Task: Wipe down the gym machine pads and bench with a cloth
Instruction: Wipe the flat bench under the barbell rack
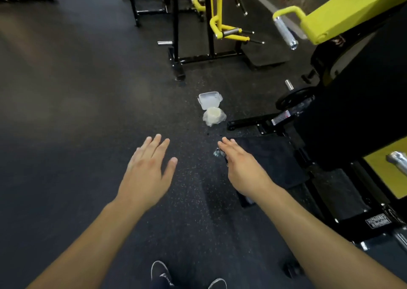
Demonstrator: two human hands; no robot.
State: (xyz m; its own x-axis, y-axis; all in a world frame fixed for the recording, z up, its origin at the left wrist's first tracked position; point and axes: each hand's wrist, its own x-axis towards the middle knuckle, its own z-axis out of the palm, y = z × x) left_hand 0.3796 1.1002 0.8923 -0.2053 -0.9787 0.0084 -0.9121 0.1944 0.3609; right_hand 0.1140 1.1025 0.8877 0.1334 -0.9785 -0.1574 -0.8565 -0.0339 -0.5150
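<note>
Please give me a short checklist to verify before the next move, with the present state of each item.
1. Left hand free to work: ok, fingers straight, holding nothing.
2. Cloth in hand: cannot tell. A small patterned thing shows under the right hand; what it is and whether it is gripped are unclear.
3. Supplies within sight: ok. An open plastic container and a white roll in clear wrap stand on the floor ahead.
4. Pad reachable: ok, probably. The black pad lies just beside the right hand.
5. Footing: ok. Both shoes stand on bare floor.
</note>
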